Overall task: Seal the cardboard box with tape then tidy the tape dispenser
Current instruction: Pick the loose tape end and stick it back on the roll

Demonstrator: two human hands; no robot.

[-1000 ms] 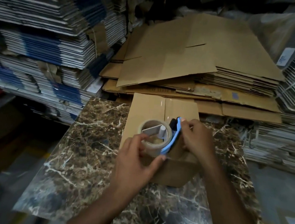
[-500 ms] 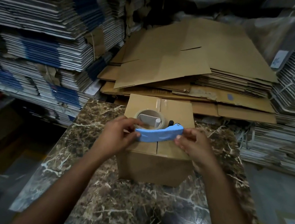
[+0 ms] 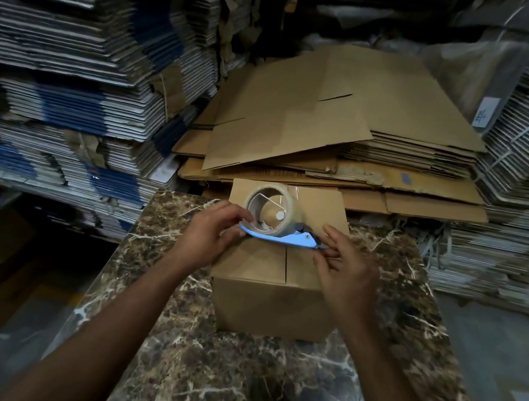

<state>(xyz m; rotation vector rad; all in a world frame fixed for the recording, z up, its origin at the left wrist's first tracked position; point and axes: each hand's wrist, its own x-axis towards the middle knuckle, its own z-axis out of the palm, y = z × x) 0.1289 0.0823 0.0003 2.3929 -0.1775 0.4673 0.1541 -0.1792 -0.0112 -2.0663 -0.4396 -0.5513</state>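
Both hands shifted right with the tape dispenser (image 3: 281,232), roll now tilted up toward camera. Marble table (image 3: 236,378) nearest. Left hand (image 3: 211,235) pinches blue handle's left end; right hand (image 3: 346,269) fingers pinch its right tip. Dispenser sits over cardboard box (image 3: 266,286) top. Flat cardboard stack (image 3: 331,125) behind.

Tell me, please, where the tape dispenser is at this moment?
In the head view the tape dispenser sits on top of the cardboard box on the marble table, held between the left hand and right hand.
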